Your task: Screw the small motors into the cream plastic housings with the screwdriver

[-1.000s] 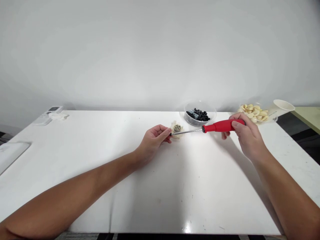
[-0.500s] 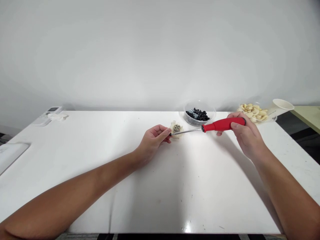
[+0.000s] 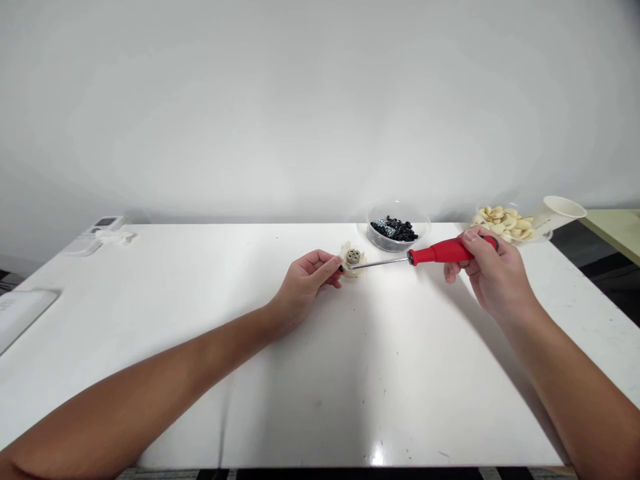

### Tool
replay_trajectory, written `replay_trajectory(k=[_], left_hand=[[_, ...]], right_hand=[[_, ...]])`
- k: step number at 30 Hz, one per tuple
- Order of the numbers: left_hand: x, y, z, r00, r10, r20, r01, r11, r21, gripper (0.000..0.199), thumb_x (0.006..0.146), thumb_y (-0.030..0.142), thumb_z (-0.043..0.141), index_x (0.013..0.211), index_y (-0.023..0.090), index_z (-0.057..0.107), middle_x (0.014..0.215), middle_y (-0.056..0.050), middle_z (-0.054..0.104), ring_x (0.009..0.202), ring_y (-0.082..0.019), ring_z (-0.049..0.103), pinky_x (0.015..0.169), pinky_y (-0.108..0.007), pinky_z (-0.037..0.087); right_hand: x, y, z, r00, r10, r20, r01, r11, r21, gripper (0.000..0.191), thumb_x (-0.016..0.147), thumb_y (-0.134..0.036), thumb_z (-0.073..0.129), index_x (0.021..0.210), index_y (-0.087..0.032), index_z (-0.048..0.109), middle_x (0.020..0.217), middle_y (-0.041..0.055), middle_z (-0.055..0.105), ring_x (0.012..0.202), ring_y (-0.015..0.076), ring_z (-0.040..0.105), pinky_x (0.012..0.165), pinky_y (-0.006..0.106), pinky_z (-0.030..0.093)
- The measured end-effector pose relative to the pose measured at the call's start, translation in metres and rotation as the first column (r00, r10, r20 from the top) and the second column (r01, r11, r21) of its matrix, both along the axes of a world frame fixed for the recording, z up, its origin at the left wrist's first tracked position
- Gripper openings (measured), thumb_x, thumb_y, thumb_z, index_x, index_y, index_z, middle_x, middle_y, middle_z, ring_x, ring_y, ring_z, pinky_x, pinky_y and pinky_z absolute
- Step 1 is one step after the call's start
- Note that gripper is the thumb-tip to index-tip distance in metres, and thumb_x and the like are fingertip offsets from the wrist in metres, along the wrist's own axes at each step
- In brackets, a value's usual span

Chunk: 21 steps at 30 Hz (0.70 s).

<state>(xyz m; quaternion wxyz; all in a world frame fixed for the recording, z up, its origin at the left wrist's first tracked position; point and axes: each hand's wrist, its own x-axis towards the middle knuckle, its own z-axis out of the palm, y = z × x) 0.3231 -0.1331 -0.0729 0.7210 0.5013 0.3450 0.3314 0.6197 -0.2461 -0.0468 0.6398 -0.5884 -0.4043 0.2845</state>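
My right hand (image 3: 493, 277) grips the red handle of a screwdriver (image 3: 440, 252), thumb along its top. The metal shaft points left, its tip close to the fingers of my left hand (image 3: 310, 280). There my left thumb and fingers pinch a small black piece (image 3: 341, 268), mostly hidden. Right behind the tip is a cream-coloured part (image 3: 346, 249) with a round grey piece with holes (image 3: 353, 257) in its middle. I cannot tell whether my left fingers also touch the cream part.
A clear bowl (image 3: 400, 245) of small black pieces stands behind the screwdriver. At back right are a container of cream-coloured pieces (image 3: 505, 221) and a tilted white cup (image 3: 560, 210). A remote control (image 3: 95, 237) and crumpled white tissue (image 3: 116, 237) lie at the far left of the white table (image 3: 300, 400).
My right hand has shifted slightly right with the screwdriver and turned its grip, the thumb now over the handle. My left hand has barely moved.
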Motion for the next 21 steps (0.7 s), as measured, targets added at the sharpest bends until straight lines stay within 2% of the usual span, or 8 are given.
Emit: replay_trajectory(k=[2, 4, 6, 9, 12, 15, 18, 21], left_hand=[[0.000, 0.001, -0.001, 1.000, 0.002, 0.011, -0.002, 1.000, -0.001, 0.030, 0.090, 0.043, 0.083, 0.088, 0.018, 0.068, 0.082, 0.000, 0.070, 0.073, -0.011, 0.062, 0.076, -0.028, 0.052], [-0.001, 0.002, -0.001, 1.000, -0.003, 0.010, 0.003, 1.000, 0.011, 0.030, 0.090, 0.044, 0.082, 0.088, 0.018, 0.067, 0.080, 0.001, 0.068, 0.072, -0.011, 0.062, 0.075, -0.027, 0.051], [-0.001, 0.002, -0.001, 1.000, -0.002, 0.007, 0.002, 1.000, 0.021, 0.030, 0.090, 0.043, 0.083, 0.088, 0.018, 0.066, 0.078, 0.002, 0.065, 0.071, -0.010, 0.060, 0.073, -0.026, 0.050], [0.000, 0.000, 0.000, 1.000, 0.004, 0.001, -0.004, 1.000, 0.028, 0.031, 0.090, 0.043, 0.083, 0.088, 0.018, 0.064, 0.077, 0.003, 0.063, 0.069, -0.010, 0.058, 0.070, -0.025, 0.048], [0.001, -0.002, 0.001, 1.000, 0.006, -0.001, -0.006, 0.999, 0.049, 0.030, 0.090, 0.042, 0.083, 0.089, 0.018, 0.064, 0.081, 0.000, 0.068, 0.070, -0.010, 0.058, 0.069, -0.025, 0.048], [0.001, -0.002, 0.001, 1.000, 0.015, 0.002, -0.015, 0.996, 0.083, 0.030, 0.091, 0.041, 0.081, 0.090, 0.018, 0.063, 0.084, -0.001, 0.070, 0.071, -0.011, 0.058, 0.070, -0.025, 0.049], [-0.001, 0.003, 0.000, 0.996, 0.082, -0.025, -0.078, 0.985, 0.153, 0.027, 0.092, 0.040, 0.080, 0.094, 0.019, 0.064, 0.088, -0.001, 0.070, 0.070, -0.010, 0.058, 0.071, -0.026, 0.050], [-0.003, 0.010, -0.001, 0.985, 0.163, -0.064, -0.146, 0.967, 0.207, 0.028, 0.093, 0.041, 0.078, 0.110, 0.020, 0.069, 0.095, -0.002, 0.070, 0.074, -0.011, 0.060, 0.076, -0.027, 0.053]], right_hand=[[-0.001, 0.003, 0.000, 0.986, -0.068, -0.155, 0.073, 0.997, 0.031, 0.024, 0.087, -0.038, 0.078, 0.081, -0.025, 0.060, 0.061, -0.0022, 0.061, 0.044, 0.0181, 0.057, 0.043, 0.034, 0.049], [0.000, 0.005, -0.001, 0.963, -0.171, -0.207, 0.185, 0.981, 0.052, 0.018, 0.084, -0.030, 0.075, 0.079, -0.026, 0.059, 0.061, -0.0026, 0.059, 0.044, 0.0186, 0.057, 0.039, 0.034, 0.049], [0.001, 0.006, -0.002, 0.946, -0.259, -0.196, 0.278, 0.958, 0.075, 0.015, 0.082, -0.026, 0.073, 0.078, -0.026, 0.058, 0.062, -0.0029, 0.059, 0.043, 0.0191, 0.059, 0.038, 0.034, 0.050], [0.001, 0.006, -0.003, 0.938, -0.330, -0.106, 0.341, 0.933, 0.112, 0.016, 0.083, -0.026, 0.072, 0.078, -0.027, 0.057, 0.065, -0.0028, 0.061, 0.041, 0.0198, 0.061, 0.038, 0.035, 0.050], [-0.002, 0.005, -0.006, 0.947, -0.320, 0.009, 0.316, 0.940, 0.129, 0.016, 0.084, -0.030, 0.073, 0.079, -0.026, 0.058, 0.065, -0.0029, 0.061, 0.040, 0.0192, 0.060, 0.038, 0.035, 0.050], [-0.002, 0.003, -0.009, 0.971, -0.237, 0.006, 0.236, 0.966, 0.106, 0.013, 0.083, -0.027, 0.071, 0.078, -0.026, 0.060, 0.062, -0.0035, 0.057, 0.040, 0.0182, 0.057, 0.038, 0.034, 0.047], [0.000, 0.002, -0.011, 0.968, -0.250, 0.003, 0.248, 0.963, 0.107, 0.012, 0.082, -0.024, 0.070, 0.076, -0.026, 0.059, 0.060, -0.0036, 0.054, 0.040, 0.0179, 0.056, 0.037, 0.033, 0.043], [0.001, 0.002, -0.011, 0.965, -0.263, 0.009, 0.259, 0.958, 0.125, 0.012, 0.082, -0.024, 0.070, 0.077, -0.026, 0.059, 0.061, -0.0037, 0.055, 0.041, 0.0173, 0.056, 0.038, 0.032, 0.043]])
